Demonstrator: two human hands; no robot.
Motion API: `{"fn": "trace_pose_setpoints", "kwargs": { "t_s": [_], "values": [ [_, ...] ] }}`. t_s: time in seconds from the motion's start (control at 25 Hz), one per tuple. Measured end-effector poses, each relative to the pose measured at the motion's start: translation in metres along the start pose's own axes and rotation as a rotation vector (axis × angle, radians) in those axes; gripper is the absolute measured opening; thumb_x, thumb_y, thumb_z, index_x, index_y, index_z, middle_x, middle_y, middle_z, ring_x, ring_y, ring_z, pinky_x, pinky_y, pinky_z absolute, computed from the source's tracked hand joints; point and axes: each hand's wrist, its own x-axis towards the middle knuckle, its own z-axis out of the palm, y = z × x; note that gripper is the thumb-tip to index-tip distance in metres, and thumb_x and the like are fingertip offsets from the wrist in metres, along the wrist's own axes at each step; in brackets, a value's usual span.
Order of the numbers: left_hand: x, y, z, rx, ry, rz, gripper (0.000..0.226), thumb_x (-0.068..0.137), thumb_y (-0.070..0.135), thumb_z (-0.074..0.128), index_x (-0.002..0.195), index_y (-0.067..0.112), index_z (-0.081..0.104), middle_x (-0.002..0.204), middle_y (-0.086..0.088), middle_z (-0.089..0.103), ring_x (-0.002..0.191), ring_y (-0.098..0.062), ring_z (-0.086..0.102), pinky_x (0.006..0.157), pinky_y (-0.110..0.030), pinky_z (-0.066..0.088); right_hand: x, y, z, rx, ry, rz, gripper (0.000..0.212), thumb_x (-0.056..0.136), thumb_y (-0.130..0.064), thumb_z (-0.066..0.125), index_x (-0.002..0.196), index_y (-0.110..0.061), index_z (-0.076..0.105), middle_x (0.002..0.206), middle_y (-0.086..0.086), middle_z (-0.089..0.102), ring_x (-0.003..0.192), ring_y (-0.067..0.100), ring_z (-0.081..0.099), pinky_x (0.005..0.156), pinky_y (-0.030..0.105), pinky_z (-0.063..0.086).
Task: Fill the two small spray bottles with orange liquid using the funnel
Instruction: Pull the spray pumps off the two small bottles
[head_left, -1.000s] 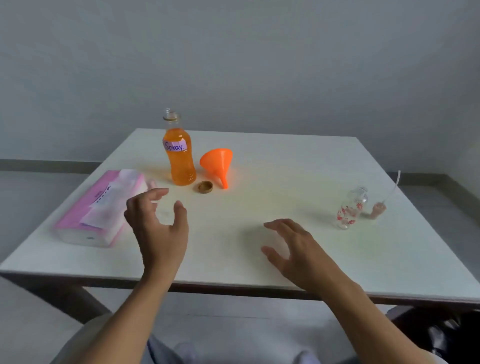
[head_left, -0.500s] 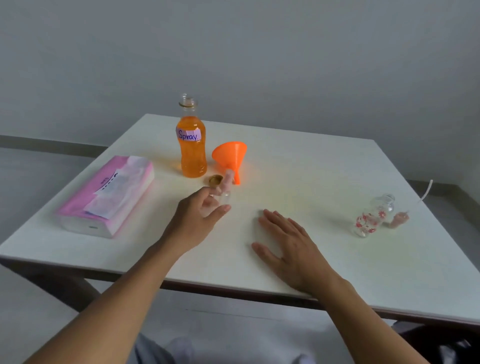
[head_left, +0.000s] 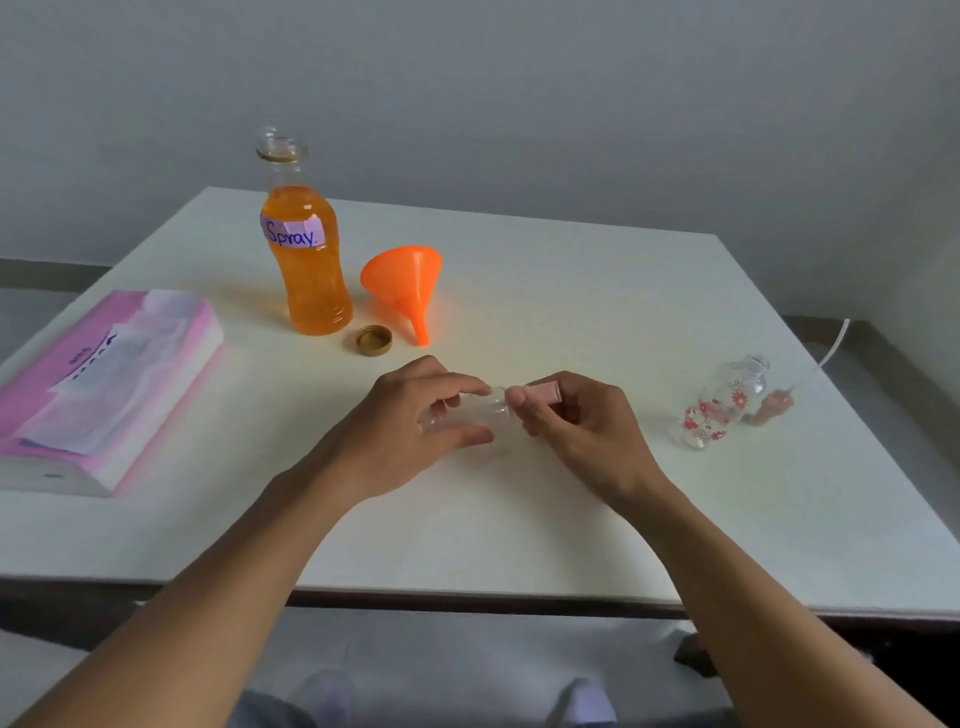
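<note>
Two small spray bottles: one clear bottle (head_left: 470, 413) gripped sideways in the left hand (head_left: 410, 426), the right hand (head_left: 576, 421) pinching its pink cap (head_left: 543, 391); one flowered bottle (head_left: 719, 410) lying right. One funnel (head_left: 405, 283), one orange-liquid bottle (head_left: 306, 260), white tabletop (head_left: 571, 312), grey wall.

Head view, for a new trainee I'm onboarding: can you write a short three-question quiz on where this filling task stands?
1. True or false: the big orange bottle has its cap on.
2. Which hand grips the pink spray top of the small clear bottle: A left hand, B right hand?
3. Fill in: the funnel lies on its ____ on the table.

Key: 1 false, the gold cap lies beside it. 2 B. 3 side.
</note>
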Motion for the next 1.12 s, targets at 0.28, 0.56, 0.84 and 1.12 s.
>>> {"fn": "trace_pose_setpoints", "kwargs": {
  "t_s": [0.28,0.56,0.84,1.12],
  "values": [
    [0.006,0.006,0.009,-0.148,-0.158,-0.009,0.034,0.088,0.042,0.062,0.12,0.032,0.068,0.106,0.02,0.067,0.104,-0.003,0.061,0.082,-0.018,0.048,-0.005,0.009,-0.014,-0.113,-0.006,-0.058,0.007,0.091,-0.021,0.076,0.097,-0.019,0.075,0.081,-0.015,0.076,0.076,0.012,0.071,0.076,0.041,0.059],
    [0.003,0.017,0.011,-0.161,-0.178,-0.008,0.036,0.086,0.043,0.06,0.119,0.032,0.066,0.107,0.019,0.064,0.106,-0.004,0.059,0.087,-0.024,0.049,-0.015,-0.008,-0.036,-0.04,-0.098,-0.001,0.044,0.089,-0.051,0.071,0.123,-0.024,0.066,0.103,-0.003,0.074,0.086,0.016,0.074,0.072,0.032,0.061],
    [0.003,0.015,0.012,-0.111,-0.185,-0.007,0.034,0.087,0.04,0.062,0.12,0.03,0.065,0.108,0.021,0.061,0.107,-0.002,0.057,0.084,-0.019,0.046,-0.011,-0.006,-0.041,-0.101,-0.116,-0.032,0.02,0.091,-0.024,0.075,0.112,-0.023,0.074,0.101,0.0,0.076,0.089,0.015,0.075,0.08,0.039,0.063],
    [0.004,0.017,0.014,-0.04,-0.176,0.012,0.038,0.085,0.049,0.058,0.119,0.035,0.063,0.105,0.019,0.06,0.103,-0.004,0.057,0.08,-0.02,0.047,-0.011,-0.011,-0.036,-0.131,-0.087,0.104,0.042,0.096,-0.053,0.058,0.089,-0.016,0.077,0.076,0.005,0.077,0.061,0.022,0.073,0.058,0.035,0.058]
  ]
}}
